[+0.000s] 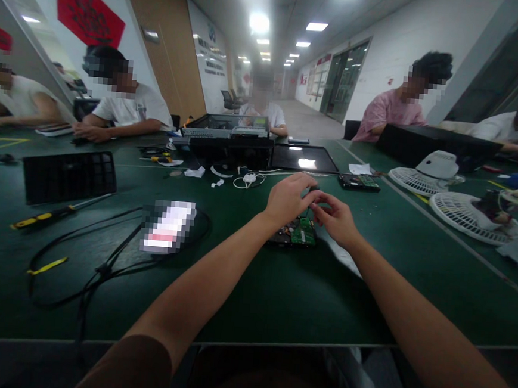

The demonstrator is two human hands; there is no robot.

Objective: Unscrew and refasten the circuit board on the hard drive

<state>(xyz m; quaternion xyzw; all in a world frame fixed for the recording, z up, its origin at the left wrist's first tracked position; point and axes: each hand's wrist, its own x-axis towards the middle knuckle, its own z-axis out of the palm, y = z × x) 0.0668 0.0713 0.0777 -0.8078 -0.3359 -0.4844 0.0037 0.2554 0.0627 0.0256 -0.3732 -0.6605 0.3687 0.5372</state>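
Far left, a black panel point(69, 176) is standing tilted on the green table point(241, 300), a yellow-and-black screwdriver point(44, 219) lying just in front of it. Nearer the front edge, a black cable point(105, 268) is looping loosely, a yellow tie point(48, 266) crossing its left side; a lit, blurred-out screen point(169, 227) is lying among the loops. Behind, a person in a white shirt point(135, 109) is sitting with forearms on the table. Toward the middle, an open metal chassis point(228, 129) is sitting at the back, with a coiled white cable point(249, 180) lying in front. Left hand point(289, 197) is curling over the hard drive point(295, 233), fingers bent nearly closed, gripping a slim dark tool point(315, 188). The drive is lying below both hands, its green circuit board facing up, partly covered. Right hand point(335, 219) is curving in alongside, thumb and fingertips drawn close together near the tool; cannot tell whether they are gripping it. Beyond, right, a second drive point(358, 182) is lying near some white paper point(360, 169). Farther right, two white fan grilles point(472, 217) are resting near a black case point(437, 148).
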